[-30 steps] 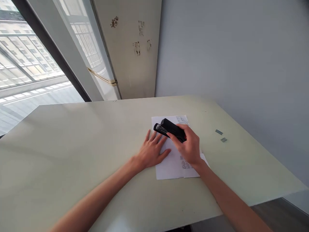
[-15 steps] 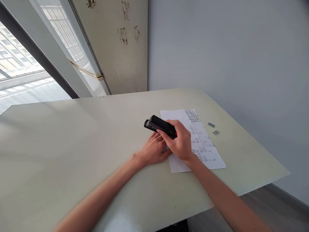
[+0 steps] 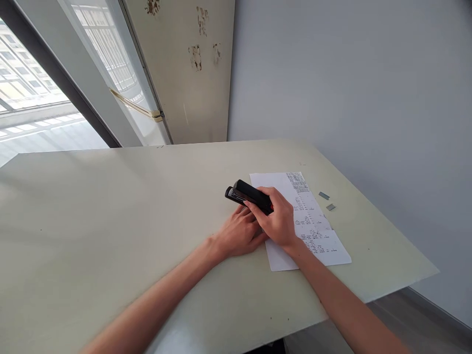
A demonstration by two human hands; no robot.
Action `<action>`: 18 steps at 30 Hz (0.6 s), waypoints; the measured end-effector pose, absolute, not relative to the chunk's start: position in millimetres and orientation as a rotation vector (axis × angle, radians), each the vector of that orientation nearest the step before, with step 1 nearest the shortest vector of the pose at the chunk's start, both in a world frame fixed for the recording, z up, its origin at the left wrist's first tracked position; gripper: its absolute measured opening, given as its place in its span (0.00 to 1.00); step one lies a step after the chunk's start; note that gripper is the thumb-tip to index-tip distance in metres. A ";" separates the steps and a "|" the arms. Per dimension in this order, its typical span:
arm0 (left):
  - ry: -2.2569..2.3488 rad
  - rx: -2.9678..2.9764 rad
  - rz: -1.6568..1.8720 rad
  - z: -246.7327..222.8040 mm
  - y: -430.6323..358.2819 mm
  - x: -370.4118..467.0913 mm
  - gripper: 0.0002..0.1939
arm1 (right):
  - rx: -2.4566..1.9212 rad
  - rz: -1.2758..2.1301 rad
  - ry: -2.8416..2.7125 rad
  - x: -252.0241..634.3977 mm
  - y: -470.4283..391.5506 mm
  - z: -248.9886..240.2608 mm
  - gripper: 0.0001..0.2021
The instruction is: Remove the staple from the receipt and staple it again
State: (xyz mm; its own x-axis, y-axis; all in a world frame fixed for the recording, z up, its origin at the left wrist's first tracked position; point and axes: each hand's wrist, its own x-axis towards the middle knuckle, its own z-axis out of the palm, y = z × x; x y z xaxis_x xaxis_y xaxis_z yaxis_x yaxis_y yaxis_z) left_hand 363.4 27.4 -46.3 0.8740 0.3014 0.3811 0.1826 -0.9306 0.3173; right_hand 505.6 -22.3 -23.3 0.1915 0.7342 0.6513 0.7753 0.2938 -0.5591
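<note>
gripping a black stapler [image 3: 251, 192], right hand [image 3: 279, 219] overlaps left hand [image 3: 238, 234], flat and open at the left edge of the paper [image 3: 309, 226].

The long, round-ended stapler [image 3: 254, 193] is black, with a silvery metal strip inside its open end and a touch of red at its rear. The rectangular white paper sheet [image 3: 309, 221], toward the tabletop's right edge, bears rows of small dark print and a dense grey printed block in its far right corner. Two small, flat, oblong pieces [image 3: 324, 195] nearer that edge are dull grey. The smooth tabletop [image 3: 147, 211] is pale greenish cream, with dark specks near its front edge. Beyond its far edge, a flat beige panel [image 3: 184, 88] shows brown blotches.
</note>
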 end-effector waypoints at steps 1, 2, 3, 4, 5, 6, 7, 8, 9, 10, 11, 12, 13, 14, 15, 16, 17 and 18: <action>0.365 2.776 0.632 -47.4 27.2 363.7 0.20 | -1.442 -0.052 -1.540 505.7 -22.3 -23.7 0.10; 0.367 2.777 0.637 -48.2 26.9 363.9 0.21 | -1.440 -0.053 -1.539 505.8 -22.3 -24.0 0.10; 0.370 2.773 0.641 -48.4 26.5 363.6 0.21 | -1.440 -0.051 -1.538 505.9 -22.3 -24.3 0.10; 0.372 2.764 0.646 -47.8 26.0 362.5 0.21 | -1.441 -0.048 -1.539 506.2 -22.3 -24.6 0.10; 0.365 2.749 0.648 -46.2 25.4 360.2 0.21 | -1.447 -0.045 -1.541 506.6 -22.4 -24.9 0.10; 0.343 2.727 0.644 -43.7 24.6 356.3 0.21 | -1.457 -0.042 -1.544 507.1 -22.4 -25.3 0.11; 0.305 2.697 0.633 -40.3 23.7 350.5 0.21 | -1.469 -0.039 -1.548 507.6 -22.6 -25.7 0.11; 0.258 2.658 0.616 -36.3 22.7 342.7 0.20 | -1.481 -0.030 -1.553 508.1 -22.9 -26.3 0.11; 0.216 2.607 0.596 -32.1 21.7 332.8 0.19 | -1.490 -0.015 -1.557 508.4 -23.5 -26.9 0.11; 0.194 2.548 0.577 -27.9 20.7 320.9 0.18 | -1.495 0.007 -1.560 508.4 -24.2 -27.6 0.11; 0.213 2.483 0.566 -23.9 20.0 307.3 0.18 | -1.500 0.038 -1.560 507.8 -25.0 -28.1 0.11; 0.282 2.410 0.568 -20.3 19.6 292.3 0.18 | -1.505 0.077 -1.559 506.7 -25.6 -28.5 0.11; 0.385 2.331 0.565 -17.2 19.6 276.1 0.17 | -1.509 0.123 -1.554 504.8 -25.8 -28.5 0.12; 0.513 2.248 0.554 -14.4 20.3 259.2 0.16 | -1.510 0.171 -1.553 502.0 -25.2 -28.1 0.13; 0.637 2.157 0.542 -11.8 21.6 242.0 0.16 | -1.506 0.222 -1.558 498.2 -23.4 -27.1 0.14; 0.740 2.059 0.561 -9.2 23.5 224.8 0.16 | -1.496 0.274 -1.574 493.4 -20.0 -25.6 0.14; 0.815 1.965 0.599 -6.8 26.0 208.0 0.17 | -1.478 0.325 -1.600 487.4 -14.8 -23.4 0.15; 0.890 1.884 0.659 -4.4 28.9 191.9 0.18 | -1.453 0.373 -1.632 480.2 -7.6 -20.9 0.15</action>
State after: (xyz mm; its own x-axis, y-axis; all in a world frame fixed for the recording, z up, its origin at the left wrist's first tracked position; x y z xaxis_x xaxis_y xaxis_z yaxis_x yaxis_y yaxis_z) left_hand 191.9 28.9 -4.4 0.5954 0.7997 0.0771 0.3070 -0.3151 0.8981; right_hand 480.2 -7.6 -20.9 0.0862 0.9075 0.4112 0.6392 0.2662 -0.7215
